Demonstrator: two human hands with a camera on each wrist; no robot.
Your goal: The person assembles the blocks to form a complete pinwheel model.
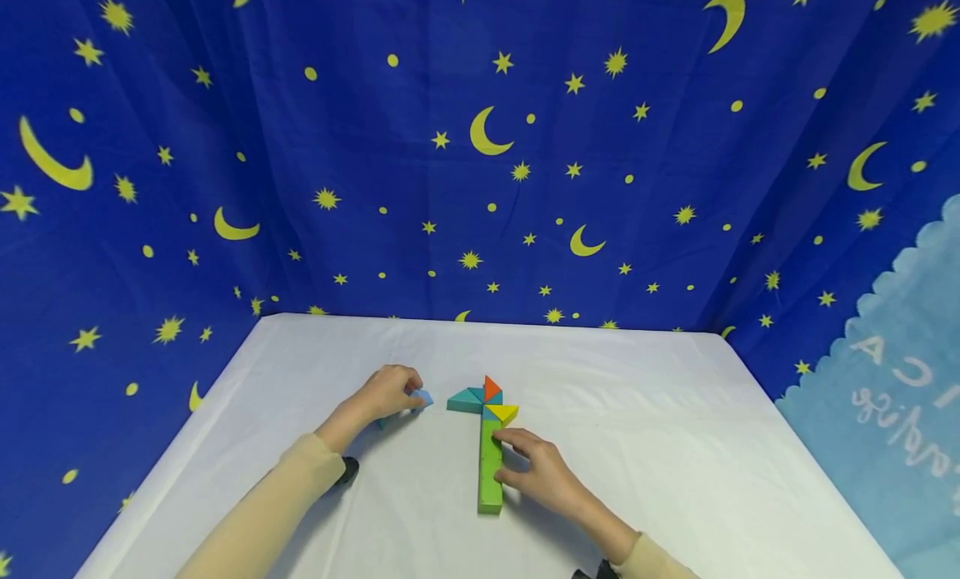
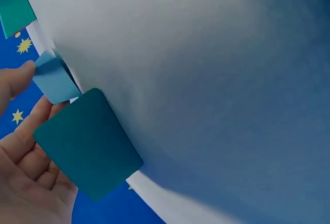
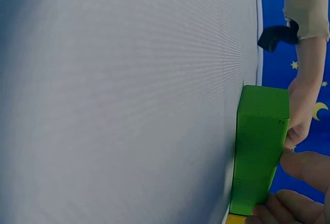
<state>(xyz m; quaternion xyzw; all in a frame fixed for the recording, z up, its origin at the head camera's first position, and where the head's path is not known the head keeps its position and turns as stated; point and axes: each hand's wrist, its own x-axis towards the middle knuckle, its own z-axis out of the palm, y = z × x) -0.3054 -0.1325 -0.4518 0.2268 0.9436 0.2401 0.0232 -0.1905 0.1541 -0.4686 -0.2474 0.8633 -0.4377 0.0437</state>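
Note:
My left hand (image 1: pixel 385 392) pinches a light blue triangular block (image 2: pixel 54 80) between thumb and fingers, left of the block figure. Near that palm stands a teal block (image 2: pixel 90 144), mostly hidden by the hand in the head view. My right hand (image 1: pixel 546 472) touches the right side of a long green bar (image 1: pixel 490 471) with thumb and fingertips, fingers slightly bent. A seam crosses the bar in the right wrist view. At the bar's far end lie teal triangular blocks (image 1: pixel 463 401), an orange triangle (image 1: pixel 491 388), a yellow triangle (image 1: pixel 505 413) and small blue pieces.
All blocks lie on a white-covered table (image 1: pixel 637 396). A dark blue curtain (image 1: pixel 420 171) with yellow moons and stars encloses the back and sides. A light blue cloth (image 1: pixel 900 379) with white lettering hangs at the right.

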